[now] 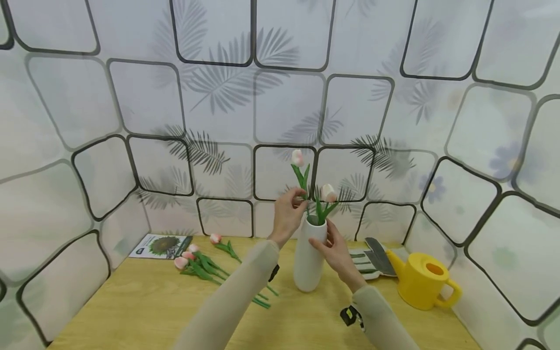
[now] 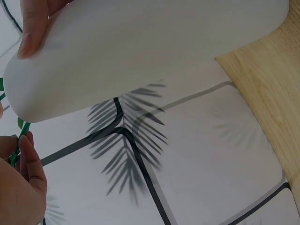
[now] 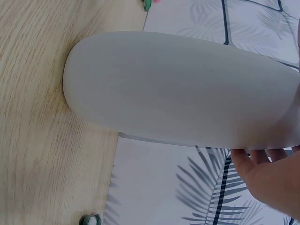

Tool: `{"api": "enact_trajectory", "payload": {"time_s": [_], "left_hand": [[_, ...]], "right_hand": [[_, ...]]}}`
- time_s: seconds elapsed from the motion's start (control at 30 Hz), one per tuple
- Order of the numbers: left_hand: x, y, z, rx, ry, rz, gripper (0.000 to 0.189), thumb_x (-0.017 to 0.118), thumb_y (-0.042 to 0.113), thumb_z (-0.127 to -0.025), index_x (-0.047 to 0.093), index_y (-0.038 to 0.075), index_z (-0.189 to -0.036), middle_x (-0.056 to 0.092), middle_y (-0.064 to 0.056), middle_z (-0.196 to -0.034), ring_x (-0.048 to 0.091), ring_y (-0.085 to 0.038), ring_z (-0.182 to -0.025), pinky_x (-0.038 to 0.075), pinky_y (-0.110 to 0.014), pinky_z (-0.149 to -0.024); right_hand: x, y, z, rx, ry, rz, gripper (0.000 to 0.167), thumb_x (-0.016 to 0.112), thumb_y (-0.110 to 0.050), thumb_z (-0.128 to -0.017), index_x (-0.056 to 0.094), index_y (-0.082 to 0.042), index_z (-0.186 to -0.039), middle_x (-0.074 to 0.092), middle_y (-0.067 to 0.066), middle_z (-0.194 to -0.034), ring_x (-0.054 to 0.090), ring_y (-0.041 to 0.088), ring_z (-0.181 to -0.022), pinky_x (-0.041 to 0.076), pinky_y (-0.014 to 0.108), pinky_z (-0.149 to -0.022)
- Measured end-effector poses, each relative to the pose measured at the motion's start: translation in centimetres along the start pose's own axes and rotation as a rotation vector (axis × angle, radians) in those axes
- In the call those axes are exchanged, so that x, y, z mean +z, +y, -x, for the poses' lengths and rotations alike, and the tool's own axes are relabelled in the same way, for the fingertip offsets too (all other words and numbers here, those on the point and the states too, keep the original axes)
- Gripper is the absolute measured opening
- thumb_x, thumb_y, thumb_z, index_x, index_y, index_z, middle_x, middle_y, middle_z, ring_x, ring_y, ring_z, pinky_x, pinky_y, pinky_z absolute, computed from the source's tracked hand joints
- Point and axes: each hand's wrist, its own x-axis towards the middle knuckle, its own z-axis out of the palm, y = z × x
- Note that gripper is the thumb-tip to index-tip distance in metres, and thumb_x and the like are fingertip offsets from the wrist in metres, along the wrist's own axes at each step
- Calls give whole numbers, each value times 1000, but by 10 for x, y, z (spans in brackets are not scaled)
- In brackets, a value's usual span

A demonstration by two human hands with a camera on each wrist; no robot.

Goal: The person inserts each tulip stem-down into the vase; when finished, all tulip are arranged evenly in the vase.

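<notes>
Just right of centre frame, the left hand (image 1: 288,214), nearer the bloom, pinches a near-upright tulip (image 1: 301,176) by its stem at the mouth of a white vase (image 1: 308,260), which the right hand (image 1: 338,251) grips near the top

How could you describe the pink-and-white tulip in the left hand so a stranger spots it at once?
Start at the yellowish wood-grained table, then find the tall, smooth white vase standing on it. Near the vase's mouth, the left hand pinches the green stem of the pink-and-white tulip. Its bloom sits higher than the neighbouring pale-peach tulip.
</notes>
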Motion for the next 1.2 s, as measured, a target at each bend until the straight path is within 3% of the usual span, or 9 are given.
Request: {"api": "enact_trajectory", "payload": {"time_s": [0.53,0.97,1.2], "left_hand": [[17,-6,14,4,-26,-103,9,70,9,-90,72,8,-99,75,-6,-96,71,-18,-85,57,-24,-71],[20,-5,15,-31,-133,-77,7,69,11,-91,71,10,-98,75,-4,-95,70,-16,-92,55,-26,-76],[16,-5,16,-27,-108,-55,7,69,10,-91,71,9,-98,74,-5,-97,68,-18,-93,55,-25,-71]], "right_hand": [[0,2,-1,-31,-3,5,81,69,-27,-93,20,-20,-157,35,13,-155,39,38,-139,36,58,-112],[0,3,0,-19,-12,2,81,68,-28,-94,19,-23,-157,35,11,-155,40,37,-139,36,57,-112],[1,3,1,-18,-4,4,80,69,-27,-93,20,-22,-157,35,12,-155,39,37,-140,36,57,-112]]}}
